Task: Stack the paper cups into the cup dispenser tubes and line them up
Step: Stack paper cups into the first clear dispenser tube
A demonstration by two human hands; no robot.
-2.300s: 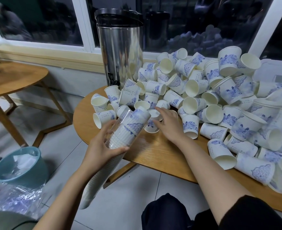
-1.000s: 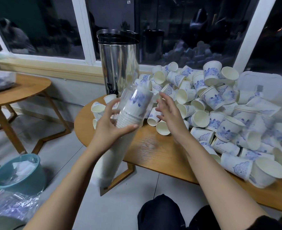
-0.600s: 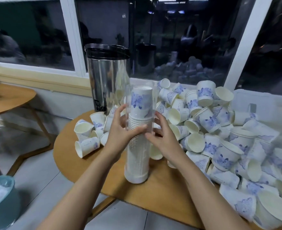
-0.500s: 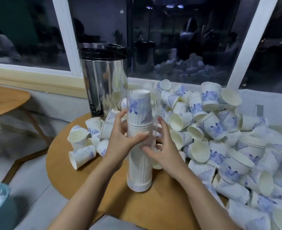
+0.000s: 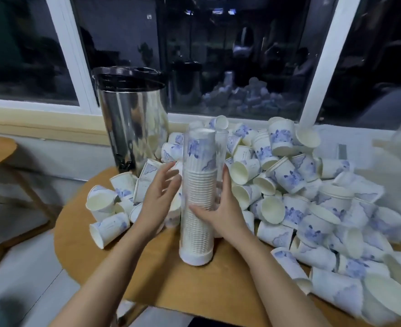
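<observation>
the cup tube (image 5: 197, 234) stood upright on the worktop (image 5: 171, 286), the right hand (image 5: 223, 208) wrapped round its middle, likely so it would not tip, the left hand (image 5: 158, 199) open wide just beside it.

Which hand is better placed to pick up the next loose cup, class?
Probably left. The left hand is open and free, right beside loose cups; the right hand grips the upright tube.
</observation>
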